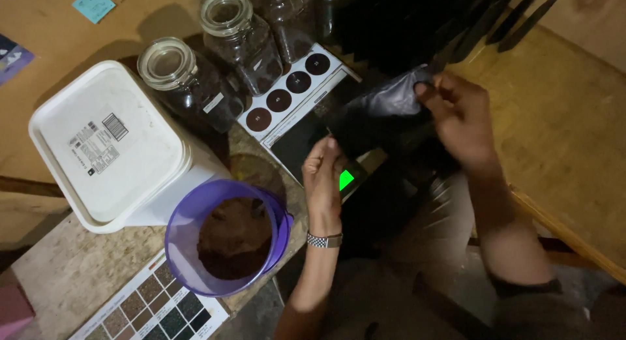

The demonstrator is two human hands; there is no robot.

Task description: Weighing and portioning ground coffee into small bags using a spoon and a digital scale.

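Observation:
Both hands hold a black pouch-like bag (381, 115) over a small scale with a green-lit display (347, 179). My right hand (460, 118) pinches the bag's top edge. My left hand (324, 177), with a metal watch band at the wrist, grips the bag's lower left corner. To the left of my left hand stands a purple plastic tub (189, 216) partly filled with brown ground powder (235, 239).
A white lidded bucket (107, 141) sits at the left. Several glass jars (244, 40) of dark contents stand behind it. A white card with dark round samples (290, 89) lies by the jars, a colour swatch chart (150, 307) at the bottom left. Black bags (417, 20) are stacked at top.

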